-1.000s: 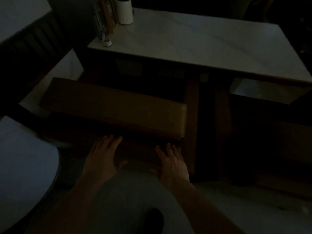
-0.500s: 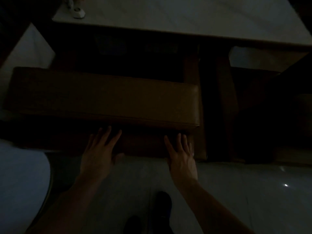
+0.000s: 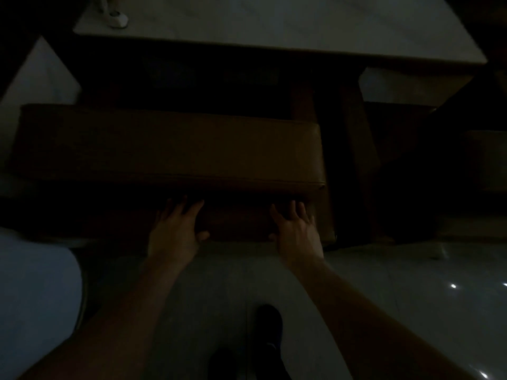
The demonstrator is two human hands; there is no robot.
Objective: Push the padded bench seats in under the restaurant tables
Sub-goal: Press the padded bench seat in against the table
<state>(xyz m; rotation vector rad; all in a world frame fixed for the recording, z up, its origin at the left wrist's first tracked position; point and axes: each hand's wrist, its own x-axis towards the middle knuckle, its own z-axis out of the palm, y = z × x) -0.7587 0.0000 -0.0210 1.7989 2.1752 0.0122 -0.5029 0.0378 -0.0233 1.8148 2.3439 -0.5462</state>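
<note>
The scene is very dark. A long brown padded bench seat (image 3: 170, 149) lies across the middle, its far edge near the shadow under the pale-topped restaurant table (image 3: 301, 26). My left hand (image 3: 175, 231) rests flat, fingers spread, against the bench's dark front side below the cushion. My right hand (image 3: 297, 234) presses the same front side near the bench's right end. Both hands hold nothing. The bench's lower frame is lost in shadow.
Dark wooden table legs (image 3: 354, 149) stand right of the bench. Another padded seat (image 3: 485, 160) shows dimly at far right. A round pale tabletop (image 3: 35, 292) sits at lower left. A small white object (image 3: 116, 19) is on the table. My shoes (image 3: 269, 327) are on the tiled floor.
The view has tipped down and come closer to the bench. Both hands have stayed flat on its front side, and the bench sits a little nearer the table's edge.
</note>
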